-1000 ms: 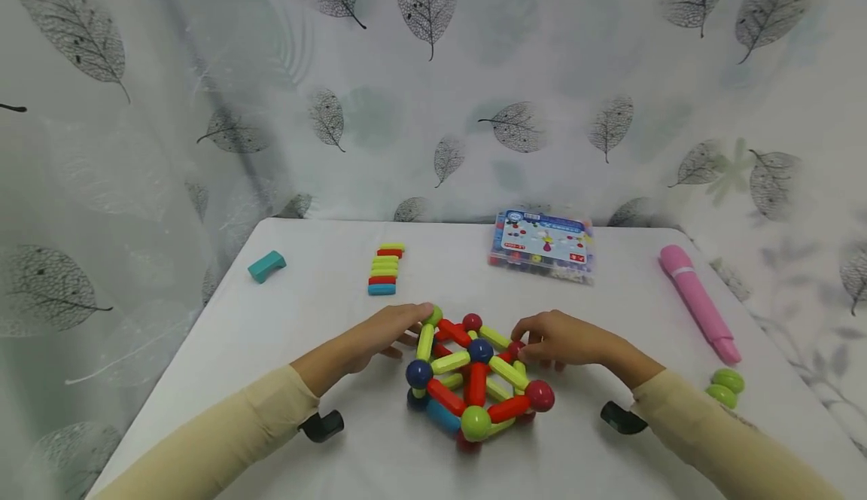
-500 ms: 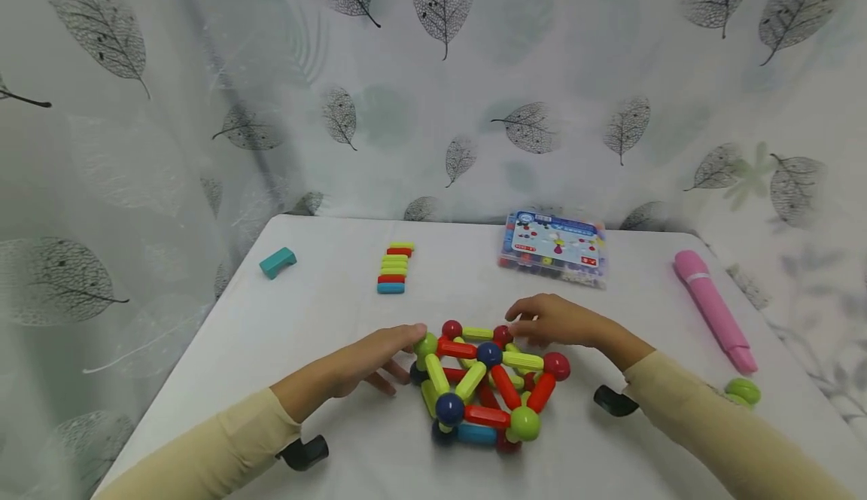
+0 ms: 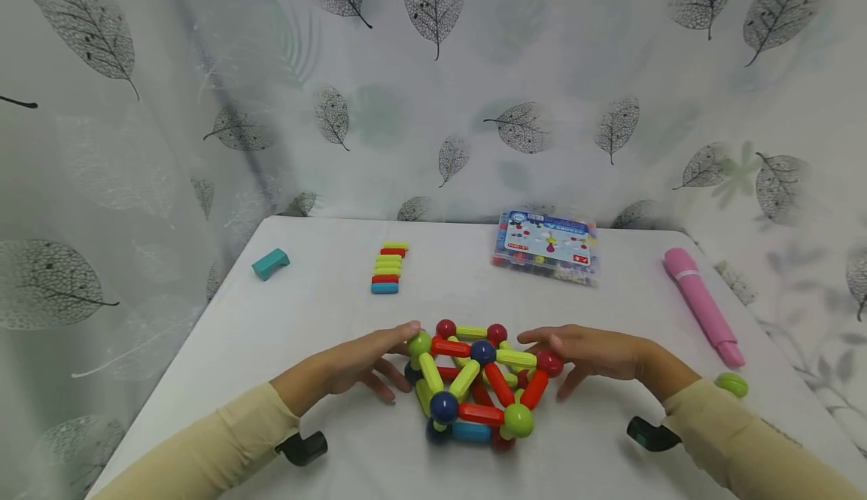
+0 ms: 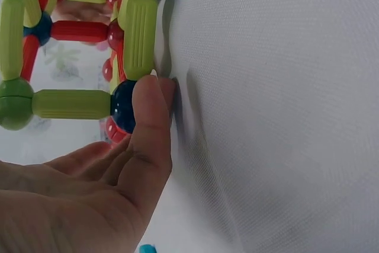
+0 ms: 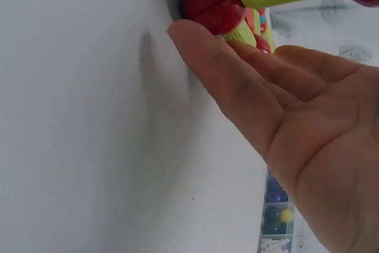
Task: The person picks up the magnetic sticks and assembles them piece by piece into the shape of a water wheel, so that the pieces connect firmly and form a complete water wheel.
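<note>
A framework of red, yellow-green and blue rods joined by coloured balls point(image 3: 482, 352) stands on the white table between my hands. My left hand point(image 3: 355, 361) is at its left side, fingers extended, by the green ball point(image 3: 419, 343). In the left wrist view a fingertip touches a lower dark blue ball point(image 4: 123, 106). At the right side is my right hand point(image 3: 596, 353), fingers stretched out beside the dark red ball point(image 3: 550, 364). The right wrist view shows a fingertip against a lower dark red ball point(image 5: 214, 4). Rods partly hide some fingers of both hands.
Several loose rods point(image 3: 387, 268) lie in a row farther back. A teal block point(image 3: 271, 264) is at the left. A clear parts box point(image 3: 546, 248) sits at the back, a pink marker-shaped object point(image 3: 704, 306) and a green ball point(image 3: 732, 385) at the right.
The framework has turned, its front green ball swinging rightward. My right hand has left the far red ball and come round to the right side. My left hand stays at the left side.
</note>
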### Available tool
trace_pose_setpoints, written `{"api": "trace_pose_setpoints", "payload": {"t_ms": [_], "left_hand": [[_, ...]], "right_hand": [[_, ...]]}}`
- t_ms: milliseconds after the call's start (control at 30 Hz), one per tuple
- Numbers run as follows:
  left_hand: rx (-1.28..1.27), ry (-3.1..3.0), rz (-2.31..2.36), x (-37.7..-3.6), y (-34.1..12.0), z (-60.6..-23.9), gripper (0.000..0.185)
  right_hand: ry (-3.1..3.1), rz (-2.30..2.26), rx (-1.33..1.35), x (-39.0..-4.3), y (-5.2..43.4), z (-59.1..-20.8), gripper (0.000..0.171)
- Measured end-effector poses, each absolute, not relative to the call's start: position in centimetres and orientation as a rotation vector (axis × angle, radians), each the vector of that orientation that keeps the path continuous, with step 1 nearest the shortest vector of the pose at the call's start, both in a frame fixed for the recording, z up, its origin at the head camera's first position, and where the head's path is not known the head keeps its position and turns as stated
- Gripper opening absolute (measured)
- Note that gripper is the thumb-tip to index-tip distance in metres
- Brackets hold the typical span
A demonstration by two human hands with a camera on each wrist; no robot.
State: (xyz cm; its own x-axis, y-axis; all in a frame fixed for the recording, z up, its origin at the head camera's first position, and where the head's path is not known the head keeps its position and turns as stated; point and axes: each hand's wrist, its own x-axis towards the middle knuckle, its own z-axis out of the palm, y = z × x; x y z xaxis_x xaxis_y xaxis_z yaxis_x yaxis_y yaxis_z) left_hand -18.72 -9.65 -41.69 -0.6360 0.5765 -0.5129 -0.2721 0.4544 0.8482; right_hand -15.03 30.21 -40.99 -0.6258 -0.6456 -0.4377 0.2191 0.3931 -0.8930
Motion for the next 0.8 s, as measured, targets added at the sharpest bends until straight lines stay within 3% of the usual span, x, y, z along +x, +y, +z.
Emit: {"api": "trace_pose_setpoints", "payload": {"t_ms": [800], "left_hand": [[0.362, 1.915, 1.336, -19.5, -9.9, -41.2, 0.078]], "right_hand": [[1.817, -1.532, -0.472, -15.5, 29.3, -41.8, 0.072]]}}
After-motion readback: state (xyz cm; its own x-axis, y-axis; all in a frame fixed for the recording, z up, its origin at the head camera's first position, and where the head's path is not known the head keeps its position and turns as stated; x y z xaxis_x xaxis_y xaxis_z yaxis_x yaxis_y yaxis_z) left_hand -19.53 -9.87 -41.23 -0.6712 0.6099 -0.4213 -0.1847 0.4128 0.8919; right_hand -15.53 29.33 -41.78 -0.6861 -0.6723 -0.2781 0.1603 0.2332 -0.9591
